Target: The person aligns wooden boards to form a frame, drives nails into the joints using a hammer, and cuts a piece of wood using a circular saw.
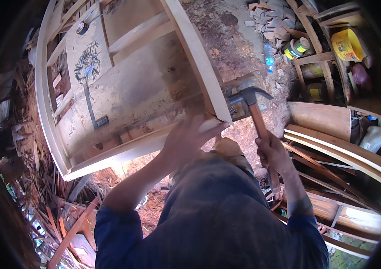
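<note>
Head view: a wooden frame (197, 62) is spread from 9 to 12 o'clock, and a claw hammer (260, 123) is held near 3 o'clock.
Right hand: the hammer's handle is wrapped by the right hand (273, 152), fingers clamped together on it below the head.
Left hand: the frame's near corner is covered by the left hand (188, 136), thumb spread from the fingers; whether the rail is pinched cannot be told.
Hammer: judged top-heavy and rigid, best taken low on the wooden handle, where grip should be fair.
Frame: judged bulky and stiff but liable to split near its ends; best gripped by the thick outer rails, not the thin panel.
Nails: a loose pile (87, 65) is left on a board at 10 o'clock, with no container around it.
Bucket: a yellow bucket (348, 45) is tilted at 2 o'clock; its contents cannot be made out.
Jars: yellow-labelled jars (296, 48) are set just before 2 o'clock, their insides hidden.
Bottle: a clear bottle (269, 58) is seen between 1 and 2 o'clock; its fill cannot be judged.
</note>
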Tool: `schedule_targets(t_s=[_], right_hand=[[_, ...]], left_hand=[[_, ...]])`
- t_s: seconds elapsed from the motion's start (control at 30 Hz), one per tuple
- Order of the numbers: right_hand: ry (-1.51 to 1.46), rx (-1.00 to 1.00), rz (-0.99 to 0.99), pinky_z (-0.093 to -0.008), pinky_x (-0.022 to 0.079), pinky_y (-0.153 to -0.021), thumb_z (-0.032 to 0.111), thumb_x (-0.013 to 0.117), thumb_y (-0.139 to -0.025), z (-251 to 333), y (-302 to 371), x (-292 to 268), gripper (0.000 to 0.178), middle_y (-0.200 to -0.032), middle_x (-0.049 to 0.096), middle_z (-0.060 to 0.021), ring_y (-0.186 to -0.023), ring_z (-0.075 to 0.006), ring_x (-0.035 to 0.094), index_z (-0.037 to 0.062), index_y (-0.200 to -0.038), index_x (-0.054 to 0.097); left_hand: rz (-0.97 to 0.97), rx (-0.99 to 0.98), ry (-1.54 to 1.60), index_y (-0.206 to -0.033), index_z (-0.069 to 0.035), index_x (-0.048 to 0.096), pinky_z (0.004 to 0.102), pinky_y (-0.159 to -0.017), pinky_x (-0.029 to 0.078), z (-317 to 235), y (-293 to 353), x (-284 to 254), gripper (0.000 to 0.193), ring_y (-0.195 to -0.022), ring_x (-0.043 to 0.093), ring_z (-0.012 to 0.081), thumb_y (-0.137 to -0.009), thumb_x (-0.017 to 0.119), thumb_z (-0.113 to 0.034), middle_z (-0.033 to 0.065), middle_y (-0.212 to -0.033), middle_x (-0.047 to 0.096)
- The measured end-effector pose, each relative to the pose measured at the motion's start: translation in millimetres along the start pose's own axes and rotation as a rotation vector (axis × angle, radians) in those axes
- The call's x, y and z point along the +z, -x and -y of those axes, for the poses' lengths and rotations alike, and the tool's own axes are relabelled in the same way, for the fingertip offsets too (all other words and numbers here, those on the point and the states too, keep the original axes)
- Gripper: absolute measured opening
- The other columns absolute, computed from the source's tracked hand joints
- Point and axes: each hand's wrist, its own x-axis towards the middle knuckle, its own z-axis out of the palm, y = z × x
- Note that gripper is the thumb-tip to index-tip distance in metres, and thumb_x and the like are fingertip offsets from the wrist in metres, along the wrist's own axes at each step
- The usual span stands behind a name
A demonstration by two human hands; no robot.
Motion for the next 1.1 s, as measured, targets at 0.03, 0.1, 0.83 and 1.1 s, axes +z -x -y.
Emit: schedule_targets(t_s=[0.03, 0.1, 0.83, 1.1], right_hand=[[-0.007, 0.015, 0.025, -0.0243, 0.039, -0.04, 0.023, 0.061, -0.1, -3, -1, 6, 0.021, -0.063, 0.051, 0.0014, -0.044, -0.0067, 0.046, 0.0039, -0.104, 0.052], [-0.045, 0.058, 0.07, -0.0244, 0.04, -0.04, 0.023, 0.061, -0.101, 0, -3, 8, 0.022, -0.061, 0.051, 0.0014, -0.043, -0.0063, 0.046, 0.0037, -0.105, 0.052], [-0.086, 0.082, 0.071, -0.0223, 0.038, -0.041, 0.034, 0.06, -0.104, 2, -14, -14, 0.029, -0.065, 0.05, 0.0021, -0.046, -0.0053, 0.046, 0.0065, -0.104, 0.051], [0.031, 0.09, 0.112, -0.0235, 0.038, -0.042, 0.029, 0.058, -0.104, 12, -9, -6, 0.025, -0.065, 0.051, 0.0024, -0.047, -0.0059, 0.046, 0.0048, -0.11, 0.053]], left_hand=[[0.004, -0.009, 0.006, -0.152, -0.04, 0.046, 0.0456, -0.095, 0.053, 0, 0, -1, 0.066, -0.113, 0.058, 0.0341, -0.09, 0.062, -0.023, 0.0156, -0.117, 0.055], [0.021, 0.003, 0.019, -0.153, -0.04, 0.045, 0.0461, -0.093, 0.053, 2, -1, -4, 0.065, -0.112, 0.058, 0.0348, -0.092, 0.061, -0.022, 0.0164, -0.118, 0.055], [-0.004, 0.02, -0.051, -0.142, -0.038, 0.057, 0.0519, -0.089, 0.058, 6, -6, 6, 0.057, -0.116, 0.061, 0.043, -0.087, 0.067, -0.047, 0.0179, -0.128, 0.058], [0.0, -0.026, 0.078, -0.148, -0.042, 0.051, 0.0491, -0.094, 0.056, 3, -11, -5, 0.059, -0.112, 0.062, 0.0374, -0.091, 0.06, -0.027, 0.0192, -0.12, 0.06]])
